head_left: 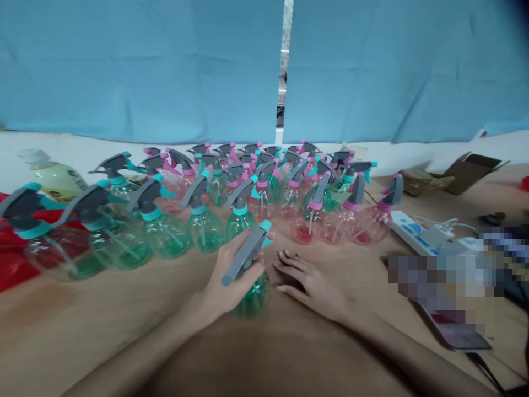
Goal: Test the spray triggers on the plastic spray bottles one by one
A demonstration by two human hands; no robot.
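My left hand [236,275] is wrapped round the neck of a green spray bottle [255,298] with a grey and teal trigger head, upright near the table's front. To the right of that bottle my right hand [312,284] rests low over the tabletop, fingers stretched out and holding nothing. Just behind stands another green spray bottle [239,220], in a row that runs off to the left. Clear pink spray bottles [305,230] with grey and pink heads stand beyond my right hand. Green and pink bottles crowd together further back.
A large bottle with a white cap [53,173] and red material [14,259] are at the left. On the right lie a power strip [413,229], a phone [454,328] and cables. An opened cardboard box [469,171] sits behind them, before the blue curtain [165,71].
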